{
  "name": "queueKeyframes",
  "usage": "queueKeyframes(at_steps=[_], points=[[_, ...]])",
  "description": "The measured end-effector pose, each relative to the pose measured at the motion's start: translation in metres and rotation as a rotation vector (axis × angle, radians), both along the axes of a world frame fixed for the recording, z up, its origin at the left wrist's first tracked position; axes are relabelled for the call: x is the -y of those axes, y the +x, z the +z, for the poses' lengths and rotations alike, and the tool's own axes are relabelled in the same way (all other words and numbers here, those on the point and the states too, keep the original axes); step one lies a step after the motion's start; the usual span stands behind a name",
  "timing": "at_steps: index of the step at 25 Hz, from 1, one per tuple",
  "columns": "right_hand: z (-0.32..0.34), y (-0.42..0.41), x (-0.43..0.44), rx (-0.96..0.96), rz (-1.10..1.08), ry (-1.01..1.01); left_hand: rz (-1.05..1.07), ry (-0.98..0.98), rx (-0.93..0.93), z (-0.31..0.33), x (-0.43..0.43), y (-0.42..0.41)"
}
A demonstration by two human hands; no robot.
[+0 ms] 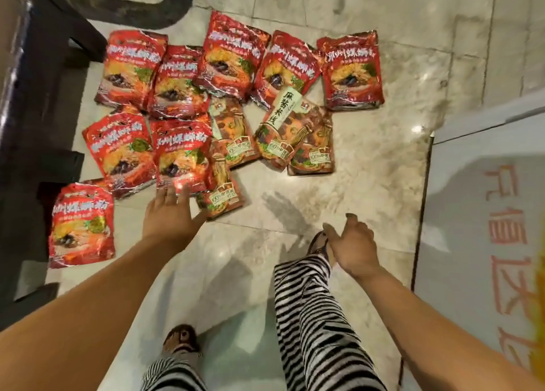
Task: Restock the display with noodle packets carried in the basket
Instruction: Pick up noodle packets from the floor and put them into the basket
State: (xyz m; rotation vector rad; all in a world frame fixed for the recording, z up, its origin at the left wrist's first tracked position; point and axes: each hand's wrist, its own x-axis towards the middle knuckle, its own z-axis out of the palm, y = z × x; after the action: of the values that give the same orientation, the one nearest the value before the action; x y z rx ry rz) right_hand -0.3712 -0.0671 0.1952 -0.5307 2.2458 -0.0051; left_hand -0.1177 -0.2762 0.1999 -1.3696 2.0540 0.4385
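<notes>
The left hand (169,213) reaches out with fingers straight and spread, gripping nothing. Its blurred fingertips seem to touch the lower edge of a glossy red plastic noodle packet (182,154). The right hand (352,247) hangs loosely curled and empty, well right of that packet. Beyond and beside that packet, more red packets (233,54) and orange-brown packets (295,137) lie flat on the pale marble floor (368,169). A dark shelf frame (35,95) stands to its left.
</notes>
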Motion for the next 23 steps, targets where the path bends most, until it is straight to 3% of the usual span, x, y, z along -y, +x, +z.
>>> queueKeyframes(at_steps=[4,7,11,18,23], points=[[-0.03,-0.099,0.024,-0.054,0.045,-0.046,0.108,0.041,-0.078,-0.045,0.004,-0.096],[-0.081,-0.145,0.038,-0.011,-0.086,-0.042,0.055,0.032,-0.15,-0.089,0.006,-0.155],[-0.159,-0.168,0.068,0.057,-0.176,-0.12,-0.008,0.009,-0.221,-0.159,0.018,-0.202],[-0.301,-0.193,0.13,0.012,-0.144,-0.317,-0.021,-0.189,-0.368,-0.311,0.076,-0.248],[-0.354,-0.207,0.162,0.03,-0.21,-0.467,0.043,-0.307,-0.651,-0.369,0.109,-0.256]])
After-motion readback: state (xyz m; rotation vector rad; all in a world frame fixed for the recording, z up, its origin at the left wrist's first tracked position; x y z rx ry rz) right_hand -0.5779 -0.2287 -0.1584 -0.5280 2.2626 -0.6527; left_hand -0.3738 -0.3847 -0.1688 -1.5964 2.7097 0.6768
